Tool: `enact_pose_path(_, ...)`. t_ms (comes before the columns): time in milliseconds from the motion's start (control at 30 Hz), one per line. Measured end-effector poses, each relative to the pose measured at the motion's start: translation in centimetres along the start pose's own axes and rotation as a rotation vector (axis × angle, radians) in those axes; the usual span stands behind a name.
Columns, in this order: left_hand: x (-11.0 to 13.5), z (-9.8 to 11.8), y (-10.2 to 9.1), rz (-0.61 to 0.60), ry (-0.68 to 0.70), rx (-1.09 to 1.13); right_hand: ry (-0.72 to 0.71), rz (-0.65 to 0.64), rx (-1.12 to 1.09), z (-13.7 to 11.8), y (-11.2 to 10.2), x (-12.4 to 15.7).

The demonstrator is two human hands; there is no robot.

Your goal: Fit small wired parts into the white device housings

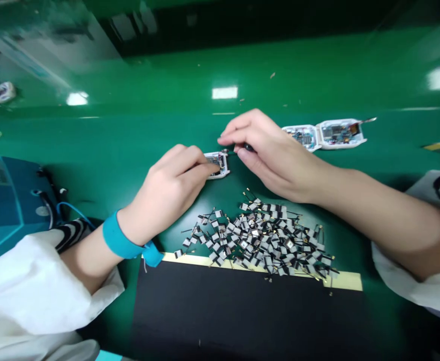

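My left hand point(170, 185), with a blue wrist strap point(124, 240), presses its closed fingers on a small white device housing point(220, 164) with an exposed circuit board, lying on the green work surface point(129, 145). My right hand point(265, 150) hovers just right of the housing, fingers pinched around a thin dark tool point(247, 147) whose tip points at the housing's top edge. A pile of several small grey-and-black wired parts point(265, 238) lies just in front of both hands.
Two more open white housings point(325, 134) with circuit boards lie behind my right hand. A black mat with a yellow strip point(242, 306) sits at the near edge. A blue box with cables point(5, 200) stands at the left.
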State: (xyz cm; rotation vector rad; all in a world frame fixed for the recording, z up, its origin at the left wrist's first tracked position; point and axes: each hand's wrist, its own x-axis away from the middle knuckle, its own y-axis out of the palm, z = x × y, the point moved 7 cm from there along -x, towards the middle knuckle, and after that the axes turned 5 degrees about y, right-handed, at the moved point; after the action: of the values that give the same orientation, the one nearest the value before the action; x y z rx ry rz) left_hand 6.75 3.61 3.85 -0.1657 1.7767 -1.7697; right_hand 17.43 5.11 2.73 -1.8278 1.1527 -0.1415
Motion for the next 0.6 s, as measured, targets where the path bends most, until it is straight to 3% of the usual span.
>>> enact_pose_path(167, 0.2, 0.0, 0.1, 0.006, 0.009, -0.008, -0.029, 0.09, 0.241, -0.7, -1.0, 1.2)
enact_pose_path(400, 0.3, 0.1, 0.2, 0.025, 0.032, -0.016, 0.012, 0.181, 0.011, -1.2, -2.1, 1.6)
enact_pose_path(600, 0.4, -0.1, 0.0, 0.093, 0.041, 0.01, 0.016, 0.12, -0.091, -1.3, -1.3, 1.2)
